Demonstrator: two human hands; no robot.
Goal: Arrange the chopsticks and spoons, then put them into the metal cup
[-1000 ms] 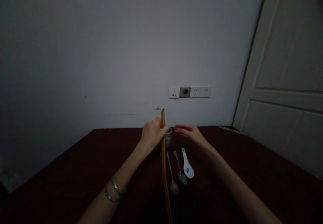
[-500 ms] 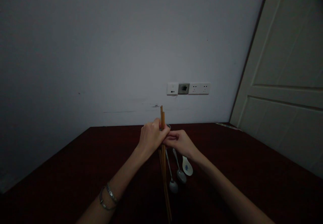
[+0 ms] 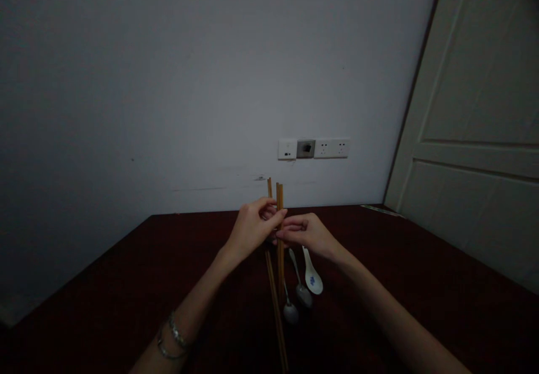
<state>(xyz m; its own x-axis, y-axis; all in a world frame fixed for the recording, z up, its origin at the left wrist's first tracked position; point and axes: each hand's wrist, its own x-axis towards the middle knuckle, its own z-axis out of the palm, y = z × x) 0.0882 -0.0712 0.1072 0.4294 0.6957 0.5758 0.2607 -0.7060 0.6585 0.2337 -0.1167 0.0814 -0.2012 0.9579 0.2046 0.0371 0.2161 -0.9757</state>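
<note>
Two grips share the chopsticks (image 3: pixel 280 264), held near upright short of the bench's (image 3: pixel 379 261) far edge: right hand (image 3: pixel 309 236) pinching by thumb and fingers, left hand (image 3: pixel 255 219) with thumb across the same sticks. Other sticks (image 3: pixel 278 320) slant below the left hand; cannot tell whether it holds them. Likely trouble: thin shafts, narrow pinch. If either slackens, sticks could splay and knock the metal spoons (image 3: pixel 290 312), perhaps the white spoon (image 3: pixel 314 281) rightward.

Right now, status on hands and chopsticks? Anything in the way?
Left hand, right hand: both gripping chopsticks. Metal spoon partly hidden behind them. White spoon close by, on table.
</note>
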